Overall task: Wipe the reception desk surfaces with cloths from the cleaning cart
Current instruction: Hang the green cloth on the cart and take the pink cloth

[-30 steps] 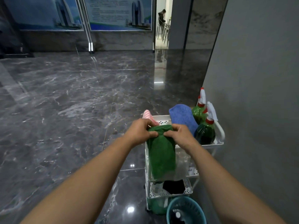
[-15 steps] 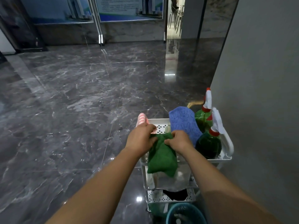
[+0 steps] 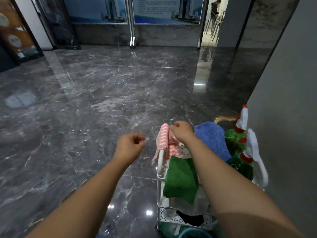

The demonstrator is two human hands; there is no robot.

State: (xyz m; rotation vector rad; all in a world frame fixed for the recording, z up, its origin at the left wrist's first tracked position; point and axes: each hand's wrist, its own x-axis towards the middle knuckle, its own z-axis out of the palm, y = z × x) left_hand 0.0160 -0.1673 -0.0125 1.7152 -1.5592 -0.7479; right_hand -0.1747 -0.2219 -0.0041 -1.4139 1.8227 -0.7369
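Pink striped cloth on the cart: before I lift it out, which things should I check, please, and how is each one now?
1. Grip: the right hand pinches the top of the pink striped cloth: ok.
2. Left hand free: loosely curled over the floor, holds nothing: ok.
3. Snagging: the cloth hangs over the white cart rail; its lower part is hidden: cannot tell.
4. Green cloth secure: draped over the near rail, no hand on it: ok.
5. Spray bottles safe: upright, apart from the pink cloth, beyond the blue cloth: ok.
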